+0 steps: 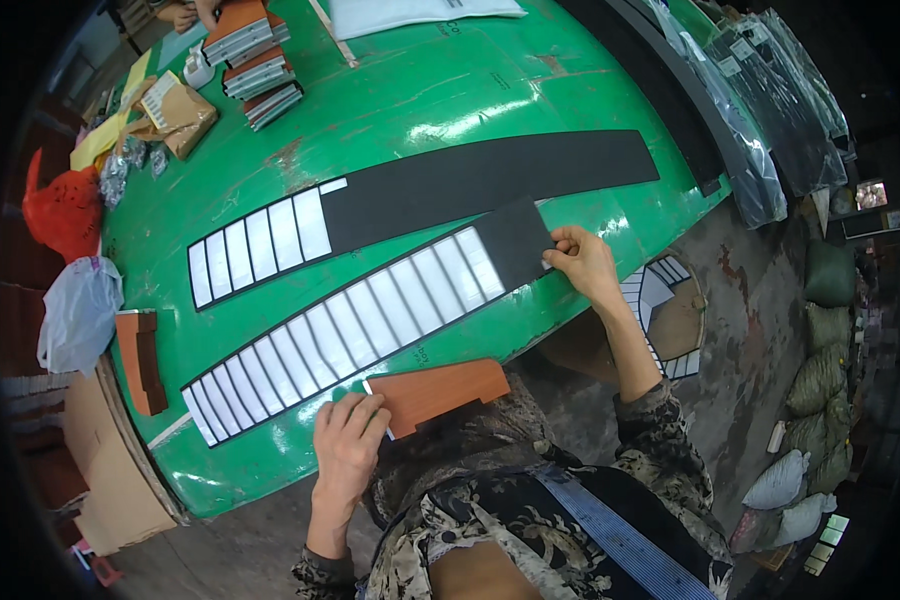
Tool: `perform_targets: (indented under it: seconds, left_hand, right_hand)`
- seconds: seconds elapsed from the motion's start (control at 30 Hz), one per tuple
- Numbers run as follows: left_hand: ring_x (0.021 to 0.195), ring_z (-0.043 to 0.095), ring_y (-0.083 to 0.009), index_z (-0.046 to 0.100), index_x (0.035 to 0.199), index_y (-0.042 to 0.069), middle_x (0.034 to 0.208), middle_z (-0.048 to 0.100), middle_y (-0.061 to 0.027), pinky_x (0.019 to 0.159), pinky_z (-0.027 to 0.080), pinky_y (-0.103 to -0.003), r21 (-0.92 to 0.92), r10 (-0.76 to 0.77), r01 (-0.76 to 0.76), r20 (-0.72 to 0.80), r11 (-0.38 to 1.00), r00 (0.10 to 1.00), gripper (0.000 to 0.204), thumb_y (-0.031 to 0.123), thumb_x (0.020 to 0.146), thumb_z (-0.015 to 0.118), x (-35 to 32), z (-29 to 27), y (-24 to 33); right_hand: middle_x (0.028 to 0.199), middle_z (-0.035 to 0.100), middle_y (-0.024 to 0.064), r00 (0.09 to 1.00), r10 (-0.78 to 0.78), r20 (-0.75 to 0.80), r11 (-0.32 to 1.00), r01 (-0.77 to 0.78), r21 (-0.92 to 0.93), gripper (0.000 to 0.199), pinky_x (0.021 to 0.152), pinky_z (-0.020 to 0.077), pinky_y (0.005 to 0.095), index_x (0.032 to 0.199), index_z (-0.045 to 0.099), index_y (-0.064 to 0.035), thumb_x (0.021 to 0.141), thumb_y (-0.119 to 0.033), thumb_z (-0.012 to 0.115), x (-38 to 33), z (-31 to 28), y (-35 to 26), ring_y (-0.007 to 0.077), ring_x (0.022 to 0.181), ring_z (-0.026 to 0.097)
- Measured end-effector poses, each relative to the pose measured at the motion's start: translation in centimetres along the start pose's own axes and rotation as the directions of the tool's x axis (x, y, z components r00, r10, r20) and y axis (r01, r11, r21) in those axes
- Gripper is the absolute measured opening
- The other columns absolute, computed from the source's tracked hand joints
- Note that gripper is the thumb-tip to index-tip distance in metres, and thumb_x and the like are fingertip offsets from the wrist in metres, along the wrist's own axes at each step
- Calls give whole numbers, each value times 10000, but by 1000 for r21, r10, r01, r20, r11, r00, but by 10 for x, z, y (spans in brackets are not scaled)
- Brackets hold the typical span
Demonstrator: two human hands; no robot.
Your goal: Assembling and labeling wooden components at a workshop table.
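My right hand (580, 258) pinches the right end of a black-and-white strip (342, 328), which slants down leftward across the green table (420, 75). My left hand (348, 432), apart and nearer me, touches a brown board (440, 393); whether it grips, I cannot tell.

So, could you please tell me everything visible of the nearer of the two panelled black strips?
The nearer black strip looks thin and matt, with a row of glossy white panels covering most of it and its right end bare. It lies diagonally on the green table. The right grip pinches its right edge.
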State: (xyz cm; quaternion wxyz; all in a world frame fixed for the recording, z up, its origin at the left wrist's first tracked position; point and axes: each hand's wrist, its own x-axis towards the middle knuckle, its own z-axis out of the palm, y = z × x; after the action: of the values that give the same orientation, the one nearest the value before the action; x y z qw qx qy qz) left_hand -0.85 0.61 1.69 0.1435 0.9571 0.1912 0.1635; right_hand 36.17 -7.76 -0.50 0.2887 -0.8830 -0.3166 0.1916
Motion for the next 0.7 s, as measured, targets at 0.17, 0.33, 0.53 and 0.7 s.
perform_targets:
  seconds: [0.17,0.33,0.53,0.7]
  left_hand:
    - [948,567,-263,623,953,53,1035,616,-87,766,416,-375,3,54,-54,-67,999,996,315,31,641,592,72,14,25]
    - [1032,521,-311,537,1126,34,1130,525,-146,780,458,-411,-111,8,-6,16,994,1000,526,158,669,765,147,74,51]
    - [971,561,-318,541,1107,2,1114,536,-158,772,495,-383,-271,-106,79,-89,959,990,500,48,657,756,151,90,46]
    - [947,573,-313,559,1080,-15,1059,557,-153,751,506,-375,-302,-93,30,-195,953,976,491,10,629,751,145,86,46]
  right_hand:
    - [914,666,103,998,-14,60,997,9,71,339,677,493,329,1030,628,-13,739,-164,719,-5,-4,-1,213,737,640]
    - [932,648,103,992,-123,21,990,122,65,508,707,496,332,1162,552,4,740,-204,744,-20,4,-11,206,791,631]
    - [963,590,38,862,-111,494,490,-384,782,339,747,512,271,1145,552,35,864,-126,650,-22,2,-13,109,873,579]
    - [971,615,58,797,-188,574,327,-500,802,252,734,572,249,1131,557,23,902,-79,586,-23,-2,0,154,819,652]
